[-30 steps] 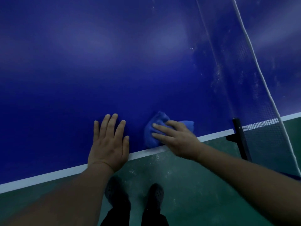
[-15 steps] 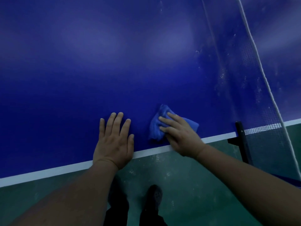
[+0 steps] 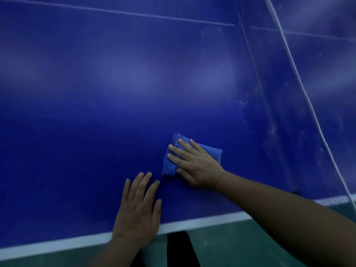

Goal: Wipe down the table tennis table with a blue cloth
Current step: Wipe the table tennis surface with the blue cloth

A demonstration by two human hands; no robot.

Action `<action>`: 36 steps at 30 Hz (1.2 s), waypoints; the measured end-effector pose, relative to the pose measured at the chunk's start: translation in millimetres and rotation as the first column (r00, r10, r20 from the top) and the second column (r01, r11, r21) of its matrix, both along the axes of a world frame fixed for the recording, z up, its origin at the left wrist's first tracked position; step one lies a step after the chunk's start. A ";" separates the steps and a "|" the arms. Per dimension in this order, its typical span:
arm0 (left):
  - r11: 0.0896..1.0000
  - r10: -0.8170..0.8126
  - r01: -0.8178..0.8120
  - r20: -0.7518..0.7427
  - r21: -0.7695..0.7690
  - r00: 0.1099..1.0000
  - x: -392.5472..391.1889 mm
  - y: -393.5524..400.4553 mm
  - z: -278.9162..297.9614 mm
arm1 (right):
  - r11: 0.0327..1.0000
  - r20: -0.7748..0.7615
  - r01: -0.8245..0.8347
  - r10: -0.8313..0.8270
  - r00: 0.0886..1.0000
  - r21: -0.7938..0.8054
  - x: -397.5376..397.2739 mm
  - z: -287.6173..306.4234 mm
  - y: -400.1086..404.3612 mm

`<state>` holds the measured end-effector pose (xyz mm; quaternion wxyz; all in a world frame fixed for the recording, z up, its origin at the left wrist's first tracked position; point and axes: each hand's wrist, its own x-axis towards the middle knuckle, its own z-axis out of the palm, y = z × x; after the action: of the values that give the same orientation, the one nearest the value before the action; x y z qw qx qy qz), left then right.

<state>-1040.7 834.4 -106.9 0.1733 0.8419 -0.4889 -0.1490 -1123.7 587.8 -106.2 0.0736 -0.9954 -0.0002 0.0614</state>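
The dark blue table tennis table [image 3: 96,112] fills most of the view, with a white stripe along its near edge. A folded blue cloth [image 3: 209,151] lies on it a hand's length in from that edge. My right hand [image 3: 194,164] presses flat on the cloth, fingers spread and pointing up-left, covering most of it. My left hand [image 3: 137,211] rests palm-down on the bare table just left of and below the cloth, its wrist over the white stripe. It holds nothing.
The net [image 3: 300,97] with its white top cord runs diagonally down the right side, with pale dust specks on the surface beside it. A thin white centre line [image 3: 134,14] crosses the table's far part. Green floor [image 3: 221,245] lies below the edge.
My right hand has pushed the cloth away from the near edge, further onto the table. My left hand stays planted by the edge. The view has tilted up, so the feet have dropped out of sight.
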 end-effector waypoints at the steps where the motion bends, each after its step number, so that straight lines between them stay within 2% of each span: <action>1: 0.999 0.029 -0.030 -0.015 -0.026 0.999 3.1 -5.1 -0.4 | 1.000 -0.005 -0.014 0.014 1.000 -0.001 9.6 0.0 -14.6; 4: 0.989 0.122 -0.124 -0.024 -0.082 0.992 24.9 -43.0 3.3 | 1.000 -0.015 -0.024 0.024 1.000 0.007 41.5 0.4 -57.9; 8: 0.967 0.224 -0.219 0.023 -0.131 0.974 86.9 -135.1 9.9 | 0.999 0.005 -0.035 0.035 0.999 0.007 84.6 -0.9 -121.1; 15: 0.933 0.358 -0.358 0.098 -0.025 0.928 189.4 -281.8 2.2 | 0.998 0.045 0.050 -0.052 0.998 0.042 159.2 -1.0 -232.1; 22: 0.936 0.336 -0.348 0.165 0.051 0.927 203.2 -302.2 -10.3 | 0.990 0.057 0.139 -0.139 0.989 0.017 228.9 -4.0 -323.7; 26: 0.932 0.334 -0.347 0.119 0.107 0.935 205.1 -305.2 -6.6 | 0.929 0.065 0.369 -0.369 0.927 0.011 261.9 0.1 -343.9; 27: 0.930 0.335 -0.349 0.122 0.116 0.934 205.5 -306.1 -6.1 | 0.938 0.077 0.346 -0.346 0.935 0.014 261.8 -1.1 -334.7; 29: 0.929 0.332 -0.348 0.132 0.127 0.934 205.7 -307.7 -4.6 | 0.989 0.058 0.148 -0.150 0.987 0.029 249.5 -6.9 -306.5; 31: 0.925 0.332 -0.351 0.144 0.146 0.932 207.1 -309.0 -3.5 | 1.000 0.021 0.000 0.000 1.000 0.022 244.8 -5.4 -309.9; 32: 0.923 0.325 -0.348 0.148 0.165 0.934 207.0 -309.1 -3.6 | 1.000 0.021 0.027 -0.027 0.999 0.013 250.9 -3.8 -323.5; 33: 0.923 0.321 -0.344 0.151 0.174 0.935 206.9 -308.7 -4.1 | 0.992 0.013 0.123 -0.123 0.992 -0.006 258.0 -2.7 -336.9; 35: 0.926 0.323 -0.346 0.156 0.149 0.933 207.6 -308.4 -5.6 | 0.918 0.013 0.394 -0.394 0.919 -0.043 267.9 -5.4 -351.0; 36: 0.929 0.322 -0.344 0.160 0.134 0.933 208.1 -308.3 -6.6 | 0.883 0.043 0.468 -0.466 0.884 -0.041 271.2 -7.5 -344.3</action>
<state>-832.6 526.1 -113.4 0.0949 0.9320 -0.3357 -0.0987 -852.5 243.6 -113.7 0.0610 -0.9686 0.2397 0.0262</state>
